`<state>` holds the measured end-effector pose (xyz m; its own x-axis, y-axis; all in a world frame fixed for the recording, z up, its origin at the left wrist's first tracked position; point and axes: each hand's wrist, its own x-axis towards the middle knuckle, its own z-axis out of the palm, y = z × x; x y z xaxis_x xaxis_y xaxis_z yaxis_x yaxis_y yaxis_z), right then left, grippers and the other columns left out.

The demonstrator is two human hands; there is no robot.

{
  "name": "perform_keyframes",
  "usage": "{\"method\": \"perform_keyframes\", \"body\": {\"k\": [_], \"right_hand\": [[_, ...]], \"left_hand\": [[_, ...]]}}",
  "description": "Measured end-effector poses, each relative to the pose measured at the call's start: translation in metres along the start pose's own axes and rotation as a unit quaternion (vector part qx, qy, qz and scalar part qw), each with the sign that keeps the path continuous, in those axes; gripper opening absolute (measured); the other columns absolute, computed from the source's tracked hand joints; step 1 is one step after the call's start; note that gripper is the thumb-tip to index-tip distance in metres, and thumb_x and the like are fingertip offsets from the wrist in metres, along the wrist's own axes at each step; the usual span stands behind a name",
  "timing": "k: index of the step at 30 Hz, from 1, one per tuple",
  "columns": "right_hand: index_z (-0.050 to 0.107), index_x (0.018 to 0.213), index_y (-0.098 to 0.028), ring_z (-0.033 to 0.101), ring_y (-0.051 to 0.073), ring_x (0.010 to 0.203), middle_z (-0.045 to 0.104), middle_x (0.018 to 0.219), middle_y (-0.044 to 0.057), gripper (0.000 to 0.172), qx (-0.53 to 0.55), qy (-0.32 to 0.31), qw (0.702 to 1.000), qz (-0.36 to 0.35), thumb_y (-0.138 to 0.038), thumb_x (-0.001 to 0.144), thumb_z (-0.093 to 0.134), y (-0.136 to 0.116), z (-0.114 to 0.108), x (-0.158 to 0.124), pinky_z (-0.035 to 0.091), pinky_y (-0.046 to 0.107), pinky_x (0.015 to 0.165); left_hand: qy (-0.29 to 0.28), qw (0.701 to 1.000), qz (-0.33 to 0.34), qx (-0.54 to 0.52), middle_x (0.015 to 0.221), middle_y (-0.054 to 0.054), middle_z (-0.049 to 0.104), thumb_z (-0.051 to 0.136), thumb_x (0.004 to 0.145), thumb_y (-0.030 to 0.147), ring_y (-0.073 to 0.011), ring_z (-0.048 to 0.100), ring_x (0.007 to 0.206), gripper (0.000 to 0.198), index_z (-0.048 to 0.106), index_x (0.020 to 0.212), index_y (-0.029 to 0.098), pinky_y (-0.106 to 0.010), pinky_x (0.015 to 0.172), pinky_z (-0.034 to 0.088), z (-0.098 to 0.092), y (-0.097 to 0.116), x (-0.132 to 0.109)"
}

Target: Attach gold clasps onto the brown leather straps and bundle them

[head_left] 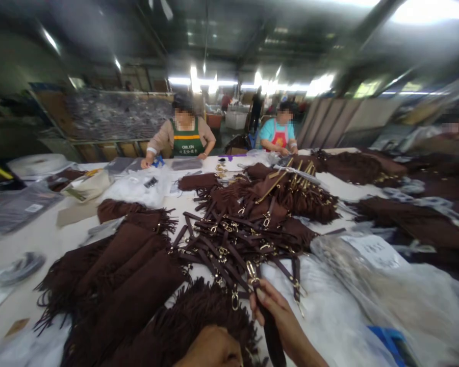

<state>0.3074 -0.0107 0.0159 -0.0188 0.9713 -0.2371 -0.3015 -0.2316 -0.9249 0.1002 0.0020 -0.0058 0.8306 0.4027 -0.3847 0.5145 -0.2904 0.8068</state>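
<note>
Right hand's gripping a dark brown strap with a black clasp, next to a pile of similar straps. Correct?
Not quite: the clasp is gold-toned, not black, as the head view shows. The rest stands: the right hand grips a dark brown strap next to a pile of similar straps.

The strap (270,326) is smooth, perhaps leather, though blurred; its clasp (253,280), glossy metal. The brown pieces (126,275) are matt, suede-like, their fringe (202,302) rough. The sack (416,295) is shiny, crinkled plastic, its label (375,251) paper.
</note>
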Motion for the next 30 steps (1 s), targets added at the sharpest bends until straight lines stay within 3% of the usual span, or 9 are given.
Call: {"method": "perform_keyframes", "body": {"k": [3, 6, 9, 12, 15, 17, 22, 30], "right_hand": [[0.057, 0.106, -0.019, 0.034, 0.004, 0.042, 0.055, 0.063, -0.007, 0.033, 0.067, 0.016, 0.997, 0.032, -0.05, 0.094, 0.056, -0.005, 0.007, -0.012, 0.04, 0.021, 0.053], [0.056, 0.107, -0.017, 0.029, 0.004, 0.034, 0.05, 0.051, -0.009, 0.037, 0.032, 0.018, 0.998, 0.047, -0.052, 0.097, 0.049, -0.001, 0.006, -0.026, 0.035, 0.018, 0.044], [0.052, 0.118, -0.018, 0.033, 0.006, 0.03, 0.055, 0.046, -0.007, 0.041, 0.005, -0.008, 0.996, 0.087, -0.053, 0.097, 0.048, 0.009, -0.001, -0.039, 0.022, 0.016, 0.036], [0.048, 0.123, -0.021, 0.048, 0.01, 0.034, 0.064, 0.054, -0.003, 0.043, 0.017, -0.041, 0.991, 0.127, -0.055, 0.096, 0.049, 0.016, -0.007, -0.049, 0.03, 0.017, 0.038], [0.055, 0.105, -0.02, 0.065, 0.014, 0.061, 0.069, 0.077, 0.002, 0.036, 0.012, -0.055, 0.992, 0.114, -0.054, 0.093, 0.054, 0.019, -0.008, -0.055, 0.048, 0.024, 0.06], [0.058, 0.092, -0.019, 0.063, 0.014, 0.071, 0.066, 0.08, 0.001, 0.036, -0.023, -0.055, 0.993, 0.103, -0.055, 0.092, 0.055, 0.021, -0.009, -0.06, 0.048, 0.026, 0.069], [0.057, 0.089, -0.021, 0.047, 0.011, 0.059, 0.054, 0.07, -0.004, 0.035, -0.181, -0.048, 0.978, 0.088, -0.052, 0.098, 0.045, 0.03, -0.008, -0.079, 0.037, 0.023, 0.056], [0.058, 0.092, -0.023, 0.053, 0.015, 0.071, 0.057, 0.076, -0.002, 0.029, -0.344, -0.016, 0.939, -0.016, -0.038, 0.104, 0.037, 0.055, 0.002, -0.096, 0.038, 0.026, 0.066]], "left_hand": [[0.036, 0.998, -0.019, 0.047, 0.091, -0.001, 0.074, 0.06, 0.087, 0.024, -0.0224, 0.064, 0.091, 0.014, 0.074, 0.089, 0.025, -0.038, 0.095, 0.042, -0.005, 0.003, 0.002], [0.079, 0.992, -0.026, 0.094, 0.086, 0.002, 0.075, 0.062, 0.084, 0.021, -0.0189, 0.064, 0.086, 0.015, 0.074, 0.088, 0.028, -0.03, 0.084, 0.043, -0.01, 0.01, -0.003], [0.088, 0.991, -0.022, 0.099, 0.085, 0.003, 0.074, 0.061, 0.084, 0.022, -0.0175, 0.064, 0.084, 0.014, 0.074, 0.088, 0.028, -0.028, 0.08, 0.041, -0.011, 0.015, -0.006], [0.084, 0.992, -0.016, 0.097, 0.085, 0.003, 0.074, 0.06, 0.086, 0.022, -0.0173, 0.063, 0.085, 0.015, 0.073, 0.089, 0.028, -0.028, 0.079, 0.039, -0.012, 0.016, -0.007], [0.082, 0.992, -0.013, 0.099, 0.086, 0.003, 0.072, 0.058, 0.087, 0.023, -0.0171, 0.062, 0.086, 0.016, 0.072, 0.091, 0.028, -0.027, 0.077, 0.038, -0.013, 0.016, -0.008], [0.081, 0.991, -0.019, 0.106, 0.085, 0.003, 0.071, 0.058, 0.087, 0.023, -0.017, 0.061, 0.084, 0.015, 0.071, 0.091, 0.028, -0.027, 0.076, 0.038, -0.014, 0.015, -0.008], [0.073, 0.988, -0.032, 0.13, 0.083, 0.002, 0.067, 0.057, 0.088, 0.026, -0.0172, 0.06, 0.083, 0.012, 0.069, 0.092, 0.026, -0.027, 0.075, 0.038, -0.014, 0.013, -0.007], [0.069, 0.99, -0.028, 0.117, 0.086, 0.002, 0.069, 0.056, 0.087, 0.022, -0.0167, 0.06, 0.084, 0.014, 0.069, 0.092, 0.027, -0.027, 0.076, 0.038, -0.014, 0.012, -0.006]]}}
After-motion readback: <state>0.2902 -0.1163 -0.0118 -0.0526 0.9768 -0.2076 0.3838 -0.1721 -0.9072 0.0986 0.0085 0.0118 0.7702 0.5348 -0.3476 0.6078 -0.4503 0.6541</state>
